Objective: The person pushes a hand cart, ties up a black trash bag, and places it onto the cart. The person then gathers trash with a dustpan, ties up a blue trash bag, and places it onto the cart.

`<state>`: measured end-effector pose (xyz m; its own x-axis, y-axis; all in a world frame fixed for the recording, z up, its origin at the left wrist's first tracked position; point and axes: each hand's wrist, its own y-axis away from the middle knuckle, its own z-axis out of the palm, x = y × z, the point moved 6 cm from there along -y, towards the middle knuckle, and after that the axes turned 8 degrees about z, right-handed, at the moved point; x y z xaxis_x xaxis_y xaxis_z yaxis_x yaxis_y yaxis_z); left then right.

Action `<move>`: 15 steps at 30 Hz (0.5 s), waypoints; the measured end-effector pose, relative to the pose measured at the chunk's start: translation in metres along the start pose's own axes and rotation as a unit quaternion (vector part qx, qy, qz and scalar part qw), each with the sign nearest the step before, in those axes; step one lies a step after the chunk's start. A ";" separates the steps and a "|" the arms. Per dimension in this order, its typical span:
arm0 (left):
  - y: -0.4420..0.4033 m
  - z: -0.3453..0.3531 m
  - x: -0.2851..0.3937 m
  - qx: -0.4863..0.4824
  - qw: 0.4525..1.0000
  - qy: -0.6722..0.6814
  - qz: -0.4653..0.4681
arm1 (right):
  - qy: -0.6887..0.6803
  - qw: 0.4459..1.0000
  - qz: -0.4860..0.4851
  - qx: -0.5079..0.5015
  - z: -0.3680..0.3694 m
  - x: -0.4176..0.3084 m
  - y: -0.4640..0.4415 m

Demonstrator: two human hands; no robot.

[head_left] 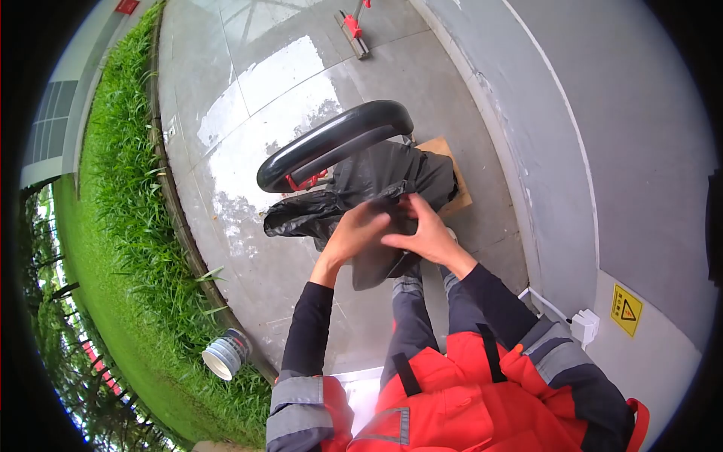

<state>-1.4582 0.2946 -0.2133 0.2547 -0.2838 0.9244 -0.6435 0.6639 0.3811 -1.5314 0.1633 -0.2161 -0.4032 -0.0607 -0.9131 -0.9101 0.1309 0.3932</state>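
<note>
A black plastic bag [301, 213] lies bunched in front of my body, below a thick black curved bar [339, 139]. My left hand [358, 230] is over the near part of the bag, its fingers blurred by motion. Close to its right, my right hand [428, 232] has its thumb stretched toward the left hand and its fingertips at the edge of the bag, which they appear to pinch. Some red material [307, 181] shows beneath the bar. Part of a brown board [459, 181] sticks out on the right of the bag.
A white bucket [227, 354] stands at the grass edge on the left. A red and grey tool [354, 34] lies on the paving at the top. Along the right runs a grey wall [557, 151] with a yellow warning sign [626, 309] and a white plug [584, 327].
</note>
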 end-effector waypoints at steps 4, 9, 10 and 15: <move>0.022 -0.011 0.031 0.068 0.963 -0.248 0.084 | 0.114 0.988 -0.042 0.095 -0.008 0.003 -0.001; 0.087 -0.052 0.045 0.392 0.774 -0.477 0.139 | 0.061 0.977 0.009 0.202 -0.048 0.029 -0.009; 0.096 -0.058 0.037 0.454 0.750 -0.465 0.121 | 0.113 0.967 -0.037 0.224 -0.052 0.007 -0.004; 0.085 -0.060 -0.034 0.480 0.841 0.245 0.039 | 0.183 0.960 -0.067 0.198 -0.041 -0.023 0.007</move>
<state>-1.4780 0.4019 -0.2114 0.2999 0.2104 0.9305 -0.8989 -0.2642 0.3495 -1.5323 0.1247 -0.1883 -0.3579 -0.4382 -0.8246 -0.8774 0.4601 0.1364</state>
